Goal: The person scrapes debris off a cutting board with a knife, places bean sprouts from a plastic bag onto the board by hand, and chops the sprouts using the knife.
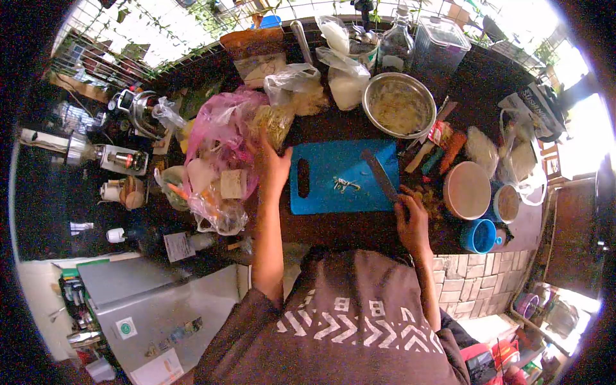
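My right hand [411,217] is closed around the handle of a knife [381,176], whose dark blade lies over the right side of a blue cutting board [314,199]. Small white chopped pieces [345,185] lie mid-board. Beyond the board's left edge, my left hand [273,163] reaches forward, thumb and fingers apart, at the near end of a clear bag with beige contents [274,123]. A pink plastic bag [224,122] lies just left of that hand. Beside my left wrist sits a pale beige block [233,184]. The left fingertips are partly lost against the bags.
A metal bowl with pale mixture [399,106] stands behind the board. To the right are a round, pale-topped container [467,190] and a blue cup [479,236]. A glass bottle [396,45] and a clear plastic container [440,45] line the back, near a wire grid.
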